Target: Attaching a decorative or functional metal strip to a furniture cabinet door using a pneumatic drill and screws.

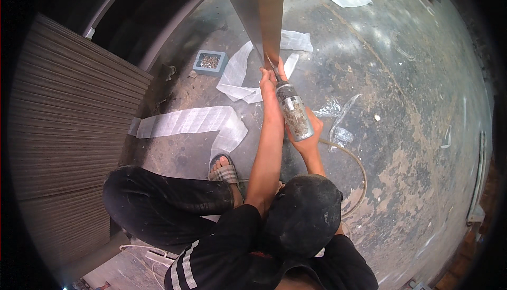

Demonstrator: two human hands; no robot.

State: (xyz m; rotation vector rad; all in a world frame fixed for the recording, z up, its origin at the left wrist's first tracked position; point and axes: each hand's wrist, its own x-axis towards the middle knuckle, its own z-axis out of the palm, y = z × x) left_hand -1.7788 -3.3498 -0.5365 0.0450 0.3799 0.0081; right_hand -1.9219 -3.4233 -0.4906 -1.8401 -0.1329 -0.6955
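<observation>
My right hand (308, 127) is wrapped round an air rivet gun (293, 109), a grey cylindrical tool with a speckled brown section and a hose. Its thin nose points away from me, against the near end of a long metal panel (270, 20). That panel is smooth and folded along its length, reaching up past the top edge. At its near end my left hand (268, 77) grips it, thumb and fingers on either side of the tool's tip. The exact contact at the tip is too small to make out.
A blue-grey box (224, 64) of small metal pieces stands on the floor left of my hands. White wrapping strips (185, 120) lie around, with clear plastic scraps (343, 134) at right. The hose (364, 176) curves beside me. A ribbed brown stack (74, 126) rises on the left.
</observation>
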